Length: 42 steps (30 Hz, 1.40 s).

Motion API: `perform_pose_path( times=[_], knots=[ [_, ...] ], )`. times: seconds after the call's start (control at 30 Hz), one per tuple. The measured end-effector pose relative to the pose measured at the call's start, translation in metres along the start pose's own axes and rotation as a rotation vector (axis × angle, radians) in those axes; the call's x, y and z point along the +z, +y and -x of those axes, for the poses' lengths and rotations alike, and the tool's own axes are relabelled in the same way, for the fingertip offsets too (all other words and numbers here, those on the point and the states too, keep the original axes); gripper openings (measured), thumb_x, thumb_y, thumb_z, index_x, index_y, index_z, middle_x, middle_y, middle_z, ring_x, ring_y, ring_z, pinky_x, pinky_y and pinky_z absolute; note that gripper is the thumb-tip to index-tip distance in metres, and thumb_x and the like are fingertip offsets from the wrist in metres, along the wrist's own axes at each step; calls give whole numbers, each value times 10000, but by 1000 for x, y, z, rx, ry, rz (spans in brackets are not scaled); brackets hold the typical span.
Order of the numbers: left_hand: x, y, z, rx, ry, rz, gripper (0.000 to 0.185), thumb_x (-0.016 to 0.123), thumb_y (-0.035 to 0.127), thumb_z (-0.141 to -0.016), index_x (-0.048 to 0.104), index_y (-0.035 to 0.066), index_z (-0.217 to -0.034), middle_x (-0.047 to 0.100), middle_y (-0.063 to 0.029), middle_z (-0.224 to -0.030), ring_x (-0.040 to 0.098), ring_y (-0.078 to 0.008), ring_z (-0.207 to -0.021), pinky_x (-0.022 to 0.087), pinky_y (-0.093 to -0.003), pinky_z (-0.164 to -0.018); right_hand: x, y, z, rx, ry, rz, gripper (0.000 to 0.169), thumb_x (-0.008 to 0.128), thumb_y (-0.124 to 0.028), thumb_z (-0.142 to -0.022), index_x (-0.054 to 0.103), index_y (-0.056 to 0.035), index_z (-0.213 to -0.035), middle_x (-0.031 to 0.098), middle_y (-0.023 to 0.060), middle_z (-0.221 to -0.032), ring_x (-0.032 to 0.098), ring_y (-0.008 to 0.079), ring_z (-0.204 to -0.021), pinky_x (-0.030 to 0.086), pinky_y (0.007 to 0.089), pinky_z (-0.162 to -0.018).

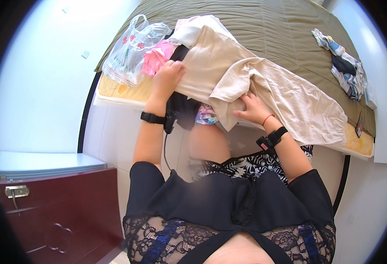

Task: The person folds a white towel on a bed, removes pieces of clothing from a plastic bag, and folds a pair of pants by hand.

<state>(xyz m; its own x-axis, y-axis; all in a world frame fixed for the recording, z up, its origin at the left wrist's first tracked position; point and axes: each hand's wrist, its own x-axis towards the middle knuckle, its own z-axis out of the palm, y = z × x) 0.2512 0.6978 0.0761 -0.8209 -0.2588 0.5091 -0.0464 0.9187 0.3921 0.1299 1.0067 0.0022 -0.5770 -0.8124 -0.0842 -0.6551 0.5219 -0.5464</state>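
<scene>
Beige trousers [299, 95] lie spread across the near edge of the bed, one leg stretching right and part of the cloth folded over in the middle. My left hand [169, 76] has its fingers curled on the left edge of the trousers. On the folded part rests my right hand [254, 108], thumb and fingers spread against the cloth. Left of the trousers sit a pink garment [159, 57] and a clear plastic bag [127, 54] with printed writing. White clothing [196, 29] and black cloth [180, 52] show beside and behind the trousers. A floral cloth [206, 114] hangs below them.
An olive quilted bedcover [272, 29] covers the bed over a yellow mattress [124, 90]. Crumpled clothes [348, 71] lie at the right, near a small dark flat object [359, 125]. A dark red wooden cabinet [65, 211] stands at lower left. A black cable [164, 148] hangs from my left wrist strap.
</scene>
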Motion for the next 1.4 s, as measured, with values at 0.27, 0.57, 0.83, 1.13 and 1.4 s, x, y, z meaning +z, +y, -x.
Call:
perform_pose_path(
  times=[0.27,0.57,0.83,1.13,1.4],
  knots=[
    [33,14,-23,281,-239,-71,413,680,172,-782,593,133,-1184,592,-121,-1178,530,-307,-1125,425,-428,-933,24,22,-13,43,67,-475,515,687,-294,-776,546,-21,-1189,603,136,-928,579,259,-893,471,343,-791],
    [45,80,17,66,-495,603,888,776,279,-741,282,-12,-1420,449,-248,-1358,481,-375,-1222,387,-382,-1023,-58,-44,7,45,77,-1639,347,487,-41,-947,475,-34,-1293,618,42,-1081,614,105,-936,519,264,-790],
    [53,83,26,-834,-567,1693,518,633,189,-901,371,50,-1325,540,-89,-1244,589,-183,-1044,553,-332,-799,-44,-43,23,104,-93,-1137,531,579,-99,-918,372,-22,-1401,595,85,-1120,595,142,-978,510,286,-823],
    [20,36,-60,-288,83,855,506,518,6,-819,412,-13,-1313,592,-81,-988,560,-99,-788,455,-234,-705,-15,48,40,-35,523,293,518,744,-160,-745,523,-86,-1208,608,123,-988,599,330,-862,498,423,-766],
    [36,13,-70,-173,-113,464,363,538,18,-877,596,98,-1227,585,-37,-760,527,-87,-675,445,-254,-644,-21,64,53,-99,557,104,184,637,-107,-785,588,-79,-961,615,131,-859,591,338,-823,490,434,-708]
  ],
)
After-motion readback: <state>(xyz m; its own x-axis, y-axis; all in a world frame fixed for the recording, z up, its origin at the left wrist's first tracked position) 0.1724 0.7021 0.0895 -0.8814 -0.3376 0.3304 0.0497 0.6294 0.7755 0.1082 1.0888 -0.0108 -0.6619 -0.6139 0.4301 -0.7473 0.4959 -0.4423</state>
